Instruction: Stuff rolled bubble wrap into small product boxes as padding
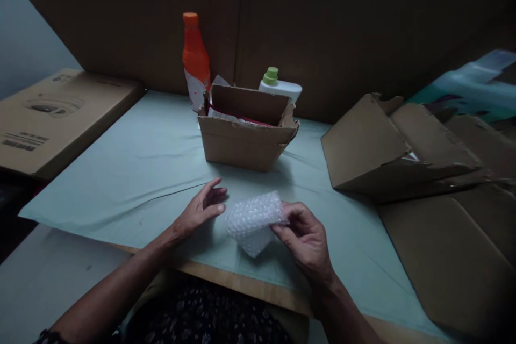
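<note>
A roll of clear bubble wrap (pixel 253 217) is held just above the table, near its front edge. My right hand (pixel 308 236) pinches the right end of it between thumb and fingers. To the left of the wrap is my left hand (pixel 201 207), fingers apart and holding nothing, its thumb tip close to the wrap's left end. Whether anything is inside the bubble wrap I cannot tell. Behind both hands stands a small open cardboard box (pixel 245 140) with some packets inside, partly hidden by its front wall.
Behind the small box stand an orange bottle (pixel 196 64) and a white bottle with a green cap (pixel 278 85). Open cardboard boxes (pixel 366 145) crowd the right side, with a teal bottle (pixel 455 91) behind. A flat printed carton (pixel 60 113) lies at left. Pale green sheeting (pixel 161 134) covers the table.
</note>
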{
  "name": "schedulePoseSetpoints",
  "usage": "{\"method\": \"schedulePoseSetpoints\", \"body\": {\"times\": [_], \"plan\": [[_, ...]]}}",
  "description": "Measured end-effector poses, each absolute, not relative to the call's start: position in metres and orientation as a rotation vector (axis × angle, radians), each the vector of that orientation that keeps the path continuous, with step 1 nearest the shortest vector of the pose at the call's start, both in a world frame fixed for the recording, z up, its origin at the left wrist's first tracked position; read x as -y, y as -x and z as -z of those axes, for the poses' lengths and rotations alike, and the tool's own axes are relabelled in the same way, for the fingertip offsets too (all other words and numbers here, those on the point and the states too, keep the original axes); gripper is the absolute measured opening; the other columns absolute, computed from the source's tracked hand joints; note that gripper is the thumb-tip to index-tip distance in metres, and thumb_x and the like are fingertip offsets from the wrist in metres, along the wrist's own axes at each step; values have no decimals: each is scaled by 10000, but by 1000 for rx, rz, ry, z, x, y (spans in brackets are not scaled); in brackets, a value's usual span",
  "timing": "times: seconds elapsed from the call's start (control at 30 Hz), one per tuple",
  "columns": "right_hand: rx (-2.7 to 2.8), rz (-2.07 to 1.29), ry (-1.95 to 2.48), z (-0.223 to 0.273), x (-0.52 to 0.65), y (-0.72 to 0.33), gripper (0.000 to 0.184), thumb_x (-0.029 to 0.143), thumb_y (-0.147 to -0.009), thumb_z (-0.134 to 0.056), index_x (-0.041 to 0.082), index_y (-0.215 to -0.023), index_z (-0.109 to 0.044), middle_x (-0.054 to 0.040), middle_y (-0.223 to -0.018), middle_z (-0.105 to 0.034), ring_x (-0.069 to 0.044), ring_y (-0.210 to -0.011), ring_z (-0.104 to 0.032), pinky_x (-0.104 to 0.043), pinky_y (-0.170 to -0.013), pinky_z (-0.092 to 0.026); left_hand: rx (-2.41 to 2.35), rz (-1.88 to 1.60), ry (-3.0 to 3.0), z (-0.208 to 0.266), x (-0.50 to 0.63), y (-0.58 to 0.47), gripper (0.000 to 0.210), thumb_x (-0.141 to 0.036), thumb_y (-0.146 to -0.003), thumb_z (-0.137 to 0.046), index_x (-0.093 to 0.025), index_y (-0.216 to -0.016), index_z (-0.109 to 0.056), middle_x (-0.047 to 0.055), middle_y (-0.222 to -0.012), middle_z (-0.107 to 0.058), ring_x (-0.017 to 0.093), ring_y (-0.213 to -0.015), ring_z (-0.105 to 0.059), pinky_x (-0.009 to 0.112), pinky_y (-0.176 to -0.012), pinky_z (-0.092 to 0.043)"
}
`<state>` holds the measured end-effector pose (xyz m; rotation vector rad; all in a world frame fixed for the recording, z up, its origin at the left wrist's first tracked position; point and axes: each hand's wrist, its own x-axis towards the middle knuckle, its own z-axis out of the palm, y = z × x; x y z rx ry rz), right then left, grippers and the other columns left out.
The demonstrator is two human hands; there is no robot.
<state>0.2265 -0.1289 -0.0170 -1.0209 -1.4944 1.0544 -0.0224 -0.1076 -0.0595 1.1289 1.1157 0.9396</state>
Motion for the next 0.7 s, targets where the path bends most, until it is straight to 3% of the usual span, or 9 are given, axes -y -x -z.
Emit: {"method": "schedulePoseSetpoints", "body": {"times": [0.1,0.17,0.27,0.4,0.5,0.6,0.7], "plan": [[1410,-1092,926,18,137,-224,231,405,-914,-682,259,-800,-544,-43,-914,-736,-206,-872,-721,-303,-738,-571,-1009,-938,-828,65,106,16,988,-652,-703,-726,-171,-1500,-393,196,-1291,-639,321,-1051,-681,454,-868,-556],[1404,-1125,895,24,142,-220,265,423,-939,-642,260,-766,-528,-71,-973,-763,-274,-1072,-717,-410,-878,-572,-1004,-885,-777,63,107,10,1013,-632,-669,-775,-169,-1488,-401,194,-1271,-642,269,-942,-686,392,-790,-546],[1372,-1138,922,33,144,-218,287,431,-951,-609,260,-740,-517,-80,-963,-769,-314,-1176,-679,-493,-961,-538,-995,-848,-782,53,108,2,863,-566,-700,-790,-160,-1403,-500,166,-1187,-676,220,-885,-660,345,-775,-509],[1169,-1031,983,31,128,-216,265,437,-861,-720,265,-783,-534,-45,-904,-728,-241,-878,-709,-381,-800,-568,-941,-1051,-789,38,105,1,603,-625,-810,-642,-146,-1175,-666,144,-1089,-690,229,-909,-643,329,-744,-490],[1094,-960,960,12,106,-208,307,450,-795,-783,263,-781,-541,-7,-765,-660,-200,-738,-659,-336,-714,-560,-956,-1059,-1006,26,102,2,549,-509,-773,-719,-146,-1181,-669,111,-1008,-701,200,-833,-626,298,-683,-471],[1205,-971,728,-18,95,-199,235,412,-859,-744,266,-808,-567,-22,-925,-732,-242,-1001,-690,-405,-894,-560,-1013,-1002,-1260,5,97,-2,467,-395,-758,-774,-144,-1136,-661,18,-752,-648,144,-660,-570,268,-620,-472],[1479,-924,491,-40,100,-201,132,286,-951,-642,276,-824,-609,-7,-1135,-756,-254,-1309,-569,-498,-1112,-435,-1016,-1199,-1520,-14,86,-3,365,-418,-875,-676,-159,-1133,-675,75,-949,-711,186,-805,-658,308,-730,-555]]}}
